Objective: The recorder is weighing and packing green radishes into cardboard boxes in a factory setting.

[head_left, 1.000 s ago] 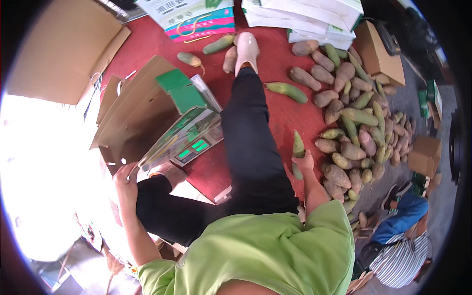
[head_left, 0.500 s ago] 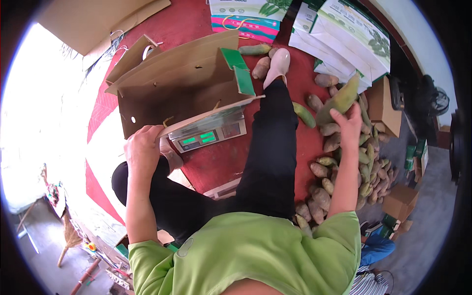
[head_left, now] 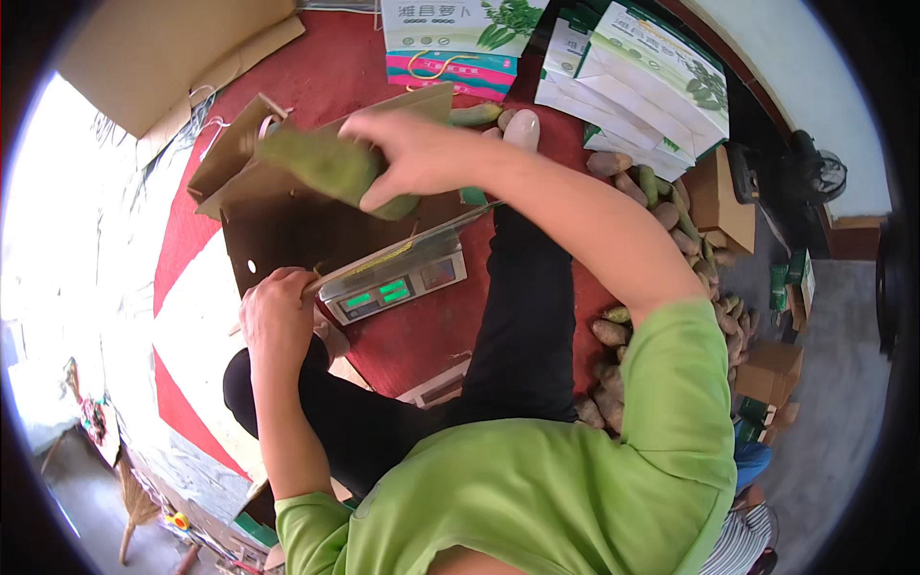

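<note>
My right hand [head_left: 417,158] is wrapped round a large green radish [head_left: 321,168], slightly blurred, which hangs over the open top of a brown cardboard box [head_left: 273,216]. The box stands on a weighing scale [head_left: 391,290] with lit green displays. Closed on the box's near-left edge, my left hand [head_left: 278,311] holds the flap with the fingers curled over it. The inside of the box is dark and partly hidden by the radish and my right arm. A pile of radishes [head_left: 610,333] lies on the right, partly covered by my right arm.
White printed gift boxes [head_left: 652,77] lie at the far right, and another printed box [head_left: 450,29] stands at the back. A large cardboard sheet [head_left: 172,57] is at the far left. A brown carton [head_left: 719,196] and a black fan [head_left: 815,172] are on the right. A red mat [head_left: 422,335] covers the floor.
My right hand has carried the green radish left from the pile to above the box. My left hand stays on the box's edge.
</note>
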`<state>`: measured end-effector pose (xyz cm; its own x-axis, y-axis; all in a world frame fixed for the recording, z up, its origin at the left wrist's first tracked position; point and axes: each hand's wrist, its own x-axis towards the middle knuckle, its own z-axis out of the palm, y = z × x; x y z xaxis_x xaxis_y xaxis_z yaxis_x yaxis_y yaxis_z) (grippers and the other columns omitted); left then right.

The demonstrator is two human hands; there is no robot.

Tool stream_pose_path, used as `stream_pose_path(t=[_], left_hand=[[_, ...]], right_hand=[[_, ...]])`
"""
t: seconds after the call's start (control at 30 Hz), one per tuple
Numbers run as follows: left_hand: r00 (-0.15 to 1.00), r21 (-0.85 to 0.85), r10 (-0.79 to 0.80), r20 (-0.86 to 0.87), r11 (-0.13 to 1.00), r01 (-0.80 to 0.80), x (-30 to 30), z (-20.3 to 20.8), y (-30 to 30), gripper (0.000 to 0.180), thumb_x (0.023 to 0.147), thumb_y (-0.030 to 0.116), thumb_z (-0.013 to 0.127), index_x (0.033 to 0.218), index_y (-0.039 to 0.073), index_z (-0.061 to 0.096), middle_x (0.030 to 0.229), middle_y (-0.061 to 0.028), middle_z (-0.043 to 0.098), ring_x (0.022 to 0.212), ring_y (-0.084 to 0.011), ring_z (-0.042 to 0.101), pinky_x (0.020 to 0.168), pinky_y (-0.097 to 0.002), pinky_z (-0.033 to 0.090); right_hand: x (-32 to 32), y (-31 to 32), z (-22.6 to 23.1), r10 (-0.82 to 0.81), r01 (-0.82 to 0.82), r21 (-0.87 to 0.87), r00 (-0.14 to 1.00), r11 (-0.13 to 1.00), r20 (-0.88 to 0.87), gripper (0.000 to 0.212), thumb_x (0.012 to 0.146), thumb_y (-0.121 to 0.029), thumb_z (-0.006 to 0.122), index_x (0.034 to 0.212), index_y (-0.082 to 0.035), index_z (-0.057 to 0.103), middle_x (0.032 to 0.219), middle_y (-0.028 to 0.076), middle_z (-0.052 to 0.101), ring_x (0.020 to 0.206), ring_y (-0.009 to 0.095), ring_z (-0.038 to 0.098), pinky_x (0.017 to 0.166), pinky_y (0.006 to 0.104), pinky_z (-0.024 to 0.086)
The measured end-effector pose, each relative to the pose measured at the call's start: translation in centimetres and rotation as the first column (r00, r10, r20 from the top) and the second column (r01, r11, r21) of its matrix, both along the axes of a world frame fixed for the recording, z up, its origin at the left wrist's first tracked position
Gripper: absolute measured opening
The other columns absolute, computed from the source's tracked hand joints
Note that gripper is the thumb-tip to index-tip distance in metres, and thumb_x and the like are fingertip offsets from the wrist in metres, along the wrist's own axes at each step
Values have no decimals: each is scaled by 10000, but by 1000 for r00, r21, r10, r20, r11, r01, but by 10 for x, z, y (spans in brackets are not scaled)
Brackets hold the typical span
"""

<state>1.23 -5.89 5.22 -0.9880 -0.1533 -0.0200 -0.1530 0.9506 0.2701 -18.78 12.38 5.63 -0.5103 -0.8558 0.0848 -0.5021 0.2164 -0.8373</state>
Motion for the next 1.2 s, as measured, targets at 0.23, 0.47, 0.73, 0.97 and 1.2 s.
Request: stream_pose_path(t=[0.23,0.47,0.73,0.97,1.2], left_hand=[[1000,77,15,14,997,-16,-2,-4,-5,187,747,78,630,909,60,722,1158,-152,650,1020,-342,617,902,-410,460],[996,73,44,83,996,-50,-7,6,6,149,767,86,662,885,21,724,1184,-163,638,1019,-339,627,869,-391,482],[997,41,-72,4,997,72,3,-7,-15,164,790,75,645,912,-14,709,1235,-138,623,905,-320,657,733,-384,498],[991,73,-129,-37,989,132,-4,-20,-26,185,802,27,632,968,-38,681,1210,-131,636,1006,-309,642,824,-393,505],[980,161,-190,-55,967,196,-9,-27,-27,225,801,-6,635,1020,-21,683,1142,-145,660,1009,-307,630,862,-385,484]], right_hand=[[-4,-51,-70,424,-205,835,905,511,-38,532,601,-155,854,1087,-22,681,1139,192,646,1094,340,598,901,424,482],[-9,-77,-91,529,-211,907,849,364,-14,422,717,-226,784,1091,-55,694,1151,148,653,1071,325,603,897,455,477],[6,-38,-21,-23,92,159,921,983,-390,269,778,-219,652,1003,-76,691,945,115,690,935,298,651,790,428,517],[56,136,2,-766,643,-503,640,578,-61,128,793,-161,679,900,-93,666,820,58,676,759,222,649,680,361,483],[177,329,-185,-971,962,171,227,212,-75,206,807,-182,639,978,-69,660,945,140,676,917,302,646,790,400,504]])
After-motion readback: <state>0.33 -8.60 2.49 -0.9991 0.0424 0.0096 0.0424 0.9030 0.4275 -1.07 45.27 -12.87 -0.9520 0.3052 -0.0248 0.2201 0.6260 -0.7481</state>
